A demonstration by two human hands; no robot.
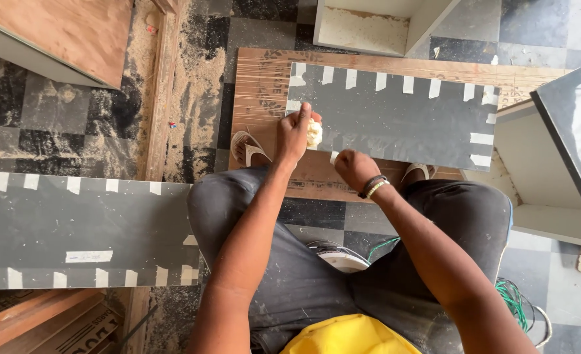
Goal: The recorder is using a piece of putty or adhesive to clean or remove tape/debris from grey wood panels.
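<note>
Below the camera, the right hand [354,167] is fisted at the near edge of a dark grey laminate panel edged with white tape strips [395,118]; its hold is unclear. Beyond, the left hand [295,134] grips a pale yellowish wad [314,133] on the panel's left end, most of the surface unwiped.

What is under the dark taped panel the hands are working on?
The dark panel lies on a brown wooden board, which shows along its top, left and near edges. How far the board runs beneath is covered; the left hand holds a pale wad at the panel's edge.
</note>
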